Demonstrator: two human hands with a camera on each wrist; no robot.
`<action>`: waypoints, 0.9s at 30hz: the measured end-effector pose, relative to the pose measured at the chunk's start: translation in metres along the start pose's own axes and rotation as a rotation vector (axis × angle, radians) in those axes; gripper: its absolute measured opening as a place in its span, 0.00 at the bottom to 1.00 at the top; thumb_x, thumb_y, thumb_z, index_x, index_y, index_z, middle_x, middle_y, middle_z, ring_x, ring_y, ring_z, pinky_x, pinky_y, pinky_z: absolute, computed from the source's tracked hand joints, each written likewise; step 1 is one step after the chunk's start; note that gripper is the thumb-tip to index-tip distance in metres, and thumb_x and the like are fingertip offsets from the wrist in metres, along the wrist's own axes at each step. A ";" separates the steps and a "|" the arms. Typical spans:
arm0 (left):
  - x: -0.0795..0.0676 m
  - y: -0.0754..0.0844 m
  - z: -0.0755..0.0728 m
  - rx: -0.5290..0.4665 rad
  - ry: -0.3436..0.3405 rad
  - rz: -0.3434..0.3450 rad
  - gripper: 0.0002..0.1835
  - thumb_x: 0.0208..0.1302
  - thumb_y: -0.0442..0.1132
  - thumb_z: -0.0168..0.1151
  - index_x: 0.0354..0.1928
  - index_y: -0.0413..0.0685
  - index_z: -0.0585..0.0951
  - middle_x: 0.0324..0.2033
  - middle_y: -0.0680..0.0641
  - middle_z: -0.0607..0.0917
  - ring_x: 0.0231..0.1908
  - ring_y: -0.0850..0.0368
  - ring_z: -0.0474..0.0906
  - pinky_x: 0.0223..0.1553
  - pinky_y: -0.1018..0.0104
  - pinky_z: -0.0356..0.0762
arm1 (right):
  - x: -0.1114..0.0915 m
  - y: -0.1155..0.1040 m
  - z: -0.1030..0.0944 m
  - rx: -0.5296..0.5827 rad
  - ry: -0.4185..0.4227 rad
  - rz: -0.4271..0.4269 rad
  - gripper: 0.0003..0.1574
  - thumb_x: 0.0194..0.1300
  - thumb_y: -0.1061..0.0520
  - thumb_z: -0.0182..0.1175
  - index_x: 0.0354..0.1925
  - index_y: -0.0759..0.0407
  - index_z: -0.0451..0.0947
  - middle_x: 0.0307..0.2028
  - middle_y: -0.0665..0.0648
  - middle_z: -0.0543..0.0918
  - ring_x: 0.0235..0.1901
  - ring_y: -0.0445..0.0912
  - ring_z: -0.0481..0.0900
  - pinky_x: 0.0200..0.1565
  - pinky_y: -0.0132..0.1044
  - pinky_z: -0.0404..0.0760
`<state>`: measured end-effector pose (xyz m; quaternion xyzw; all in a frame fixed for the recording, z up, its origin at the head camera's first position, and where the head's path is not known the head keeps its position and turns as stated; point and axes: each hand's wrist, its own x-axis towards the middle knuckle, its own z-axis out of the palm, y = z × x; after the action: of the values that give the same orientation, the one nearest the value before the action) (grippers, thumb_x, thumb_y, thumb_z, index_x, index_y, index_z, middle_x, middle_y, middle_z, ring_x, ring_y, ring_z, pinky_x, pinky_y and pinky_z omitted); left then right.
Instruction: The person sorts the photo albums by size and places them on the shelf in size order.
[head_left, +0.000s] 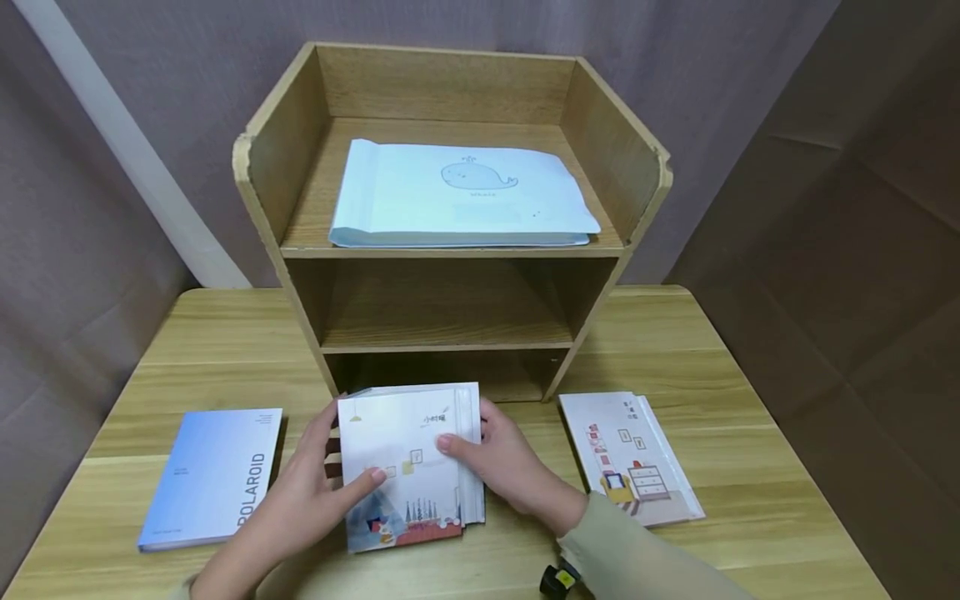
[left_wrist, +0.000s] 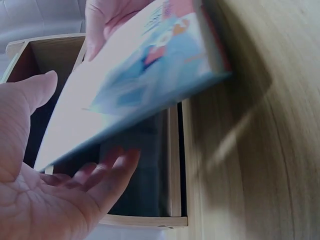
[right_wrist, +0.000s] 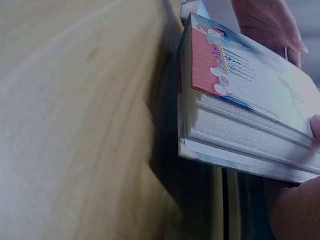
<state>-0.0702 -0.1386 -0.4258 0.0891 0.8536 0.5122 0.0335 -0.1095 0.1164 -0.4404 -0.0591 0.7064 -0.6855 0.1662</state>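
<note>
A thick white photo album (head_left: 405,433) with a drawn room on its cover is held up in front of the shelf. My right hand (head_left: 517,467) grips its right edge, thumb on the cover and fingers behind. At the left edge, my left hand (head_left: 307,483) has its thumb over the cover side and its fingers behind. The left wrist view shows the left hand (left_wrist: 65,185) spread loosely around the album (left_wrist: 135,85), fingers apart from its back. Page edges of the album (right_wrist: 240,122) face the right wrist camera.
A wooden shelf unit (head_left: 450,346) stands behind the hands, with a white whale-print album (head_left: 420,196) on its top. On the table (head_left: 750,467), a blue-and-white POLAROID album (head_left: 210,475) lies at left and another illustrated album (head_left: 622,458) at right. A black-and-yellow object (head_left: 558,579) is by the right sleeve.
</note>
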 end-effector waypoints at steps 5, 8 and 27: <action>-0.001 0.000 0.002 0.021 0.011 0.042 0.53 0.53 0.56 0.72 0.75 0.55 0.52 0.59 0.46 0.71 0.54 0.50 0.75 0.51 0.59 0.78 | -0.001 -0.009 -0.007 0.017 -0.003 -0.060 0.32 0.60 0.59 0.68 0.60 0.53 0.67 0.41 0.61 0.85 0.36 0.56 0.86 0.35 0.50 0.85; 0.000 -0.002 0.005 -0.020 0.001 0.065 0.52 0.52 0.56 0.73 0.74 0.60 0.53 0.57 0.50 0.74 0.54 0.53 0.75 0.53 0.59 0.77 | 0.000 -0.015 -0.012 0.039 -0.016 -0.113 0.31 0.62 0.61 0.66 0.61 0.54 0.67 0.43 0.62 0.85 0.38 0.57 0.85 0.36 0.51 0.85; 0.001 -0.002 0.032 -0.127 0.086 0.191 0.31 0.59 0.43 0.70 0.63 0.64 0.69 0.43 0.61 0.84 0.42 0.61 0.81 0.46 0.64 0.80 | 0.003 -0.043 -0.024 0.070 0.018 -0.223 0.32 0.65 0.58 0.64 0.63 0.53 0.64 0.48 0.62 0.84 0.42 0.57 0.84 0.41 0.49 0.84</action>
<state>-0.0665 -0.1119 -0.4427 0.1458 0.8078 0.5692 -0.0466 -0.1258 0.1364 -0.3982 -0.1255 0.6726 -0.7244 0.0846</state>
